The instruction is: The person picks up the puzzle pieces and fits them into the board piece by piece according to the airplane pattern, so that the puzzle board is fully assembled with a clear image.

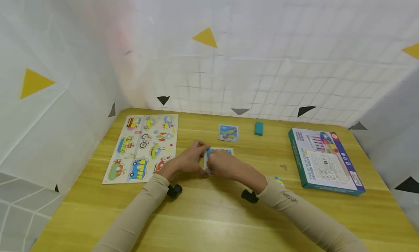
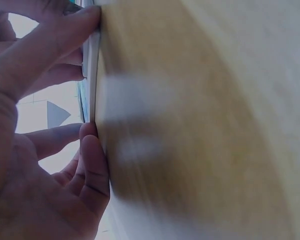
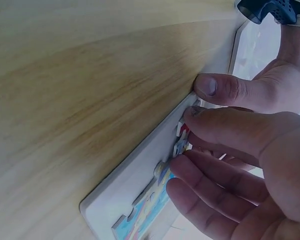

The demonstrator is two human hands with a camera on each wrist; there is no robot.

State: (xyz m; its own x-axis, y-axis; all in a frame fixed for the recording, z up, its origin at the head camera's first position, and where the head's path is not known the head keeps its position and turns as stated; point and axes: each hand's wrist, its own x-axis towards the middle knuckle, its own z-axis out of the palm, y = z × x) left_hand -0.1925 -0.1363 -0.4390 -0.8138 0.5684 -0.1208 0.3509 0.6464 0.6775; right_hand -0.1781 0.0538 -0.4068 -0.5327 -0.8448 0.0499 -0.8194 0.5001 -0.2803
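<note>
A small puzzle board (image 1: 230, 150) with a white frame and a blue picture lies on the table in front of me. My left hand (image 1: 190, 158) grips its left side, thumb (image 3: 217, 86) at the near corner. Above the board is my right hand (image 1: 226, 165), its fingers curled. In the right wrist view, the right thumb and fingertips pinch a small puzzle piece (image 3: 182, 129) with red and white on it, at the frame's inner edge. Much of the picture is hidden by the hands. In the left wrist view the board's thin edge (image 2: 92, 85) shows between fingertips.
A second small puzzle (image 1: 228, 133) with an airplane lies behind, beside a teal block (image 1: 259, 128). To the left is a large vehicle puzzle board (image 1: 140, 150), to the right a flat box (image 1: 327, 161). A small blue-and-yellow object (image 1: 279, 180) shows partly behind the right sleeve.
</note>
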